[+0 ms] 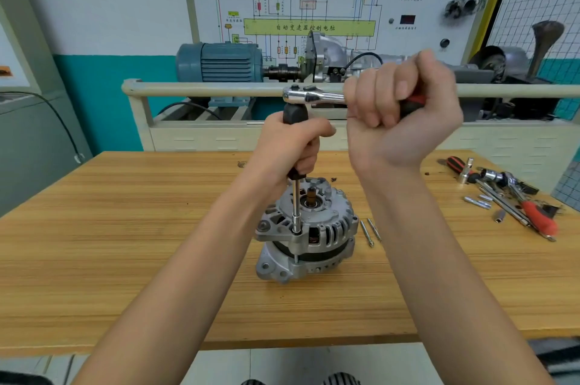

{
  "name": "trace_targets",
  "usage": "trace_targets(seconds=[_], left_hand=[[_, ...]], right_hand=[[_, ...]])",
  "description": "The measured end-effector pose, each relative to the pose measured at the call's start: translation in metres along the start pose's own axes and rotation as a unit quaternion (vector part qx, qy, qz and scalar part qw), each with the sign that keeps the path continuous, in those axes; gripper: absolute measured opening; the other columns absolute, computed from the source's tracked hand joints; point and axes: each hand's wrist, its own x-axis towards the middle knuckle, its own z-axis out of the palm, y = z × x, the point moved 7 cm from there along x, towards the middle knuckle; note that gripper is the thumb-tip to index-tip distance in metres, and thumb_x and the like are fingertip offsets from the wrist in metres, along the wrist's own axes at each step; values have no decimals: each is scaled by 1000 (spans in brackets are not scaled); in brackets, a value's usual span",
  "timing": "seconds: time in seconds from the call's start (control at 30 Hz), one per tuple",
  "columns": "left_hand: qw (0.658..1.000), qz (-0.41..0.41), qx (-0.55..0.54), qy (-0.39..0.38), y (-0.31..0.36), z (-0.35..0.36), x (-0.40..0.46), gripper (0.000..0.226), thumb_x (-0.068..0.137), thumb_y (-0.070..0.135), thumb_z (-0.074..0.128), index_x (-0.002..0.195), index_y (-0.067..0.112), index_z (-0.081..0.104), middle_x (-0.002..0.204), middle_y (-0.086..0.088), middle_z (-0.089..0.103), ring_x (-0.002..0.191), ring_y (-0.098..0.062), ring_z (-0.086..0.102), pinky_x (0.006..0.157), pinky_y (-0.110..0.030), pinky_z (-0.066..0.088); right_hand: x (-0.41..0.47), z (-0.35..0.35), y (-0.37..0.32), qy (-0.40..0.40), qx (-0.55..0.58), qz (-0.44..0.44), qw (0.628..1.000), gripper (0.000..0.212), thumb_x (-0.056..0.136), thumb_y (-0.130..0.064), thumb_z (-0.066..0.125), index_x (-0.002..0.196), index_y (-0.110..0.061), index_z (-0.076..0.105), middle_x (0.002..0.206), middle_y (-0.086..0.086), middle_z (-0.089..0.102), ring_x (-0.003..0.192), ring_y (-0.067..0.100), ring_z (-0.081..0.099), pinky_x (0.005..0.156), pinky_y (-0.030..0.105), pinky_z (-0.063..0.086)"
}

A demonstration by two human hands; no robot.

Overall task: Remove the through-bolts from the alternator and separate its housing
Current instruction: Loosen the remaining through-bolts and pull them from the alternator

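Observation:
A silver alternator (309, 227) stands upright on the wooden table (125, 227), shaft end up. A black-handled socket driver (296, 205) stands vertically with its socket on a through-bolt at the housing's near-left rim. My left hand (288, 146) grips the driver's black handle. A chrome ratchet (310, 96) sits on top of the driver, reaching right. My right hand (405, 111) grips its red and black handle in a fist. Two removed through-bolts (370, 231) lie on the table just right of the alternator.
A pile of tools (508, 193), with sockets, extension bars and red-handled drivers, lies at the table's right end. Behind the table stands a training rig with a blue electric motor (219, 63), a gearbox and a wiring-diagram panel (309, 11).

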Motion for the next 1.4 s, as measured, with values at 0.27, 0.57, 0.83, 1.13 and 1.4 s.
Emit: trace_targets(seconds=[0.27, 0.57, 0.83, 1.13, 1.4], left_hand=[[991, -35, -41, -126, 4, 15, 2, 47, 82, 6, 59, 44, 18, 33, 36, 6, 26, 29, -7, 18, 36, -15, 16], [988, 34, 33, 150, 6, -3, -2, 41, 81, -4, 54, 54, 17, 32, 47, -1, 26, 39, -13, 19, 40, -17, 18], [1000, 24, -6, 16, 7, 0, 0, 40, 83, -4, 60, 55, 15, 37, 41, 4, 31, 35, -11, 23, 39, -18, 22], [998, -23, -20, -53, 4, 8, 2, 50, 88, 1, 53, 45, 18, 31, 36, 6, 24, 29, -8, 16, 36, -13, 17], [992, 25, 17, 119, 4, 3, 2, 43, 80, -5, 50, 51, 19, 30, 38, 9, 25, 35, -8, 17, 37, -14, 17]], right_hand=[[19, -39, 22, 153, 211, 141, 955, 49, 92, -16, 35, 43, -13, 38, 32, -4, 23, 27, 11, 21, 39, 18, 17], [-17, 12, -2, -20, -50, -87, 995, 44, 88, -6, 33, 47, -14, 45, 35, -5, 30, 33, 10, 22, 44, 24, 20], [9, -13, 4, 60, 49, 57, 995, 48, 90, -12, 35, 42, -14, 42, 32, -4, 25, 31, 10, 19, 40, 19, 22], [10, -26, 13, 134, 144, 89, 976, 46, 89, -13, 36, 43, -14, 39, 32, -4, 23, 30, 11, 18, 38, 21, 19], [-29, 27, -8, -46, -156, -168, 972, 35, 85, -6, 41, 52, -18, 46, 40, -9, 34, 36, 9, 27, 46, 25, 21]])
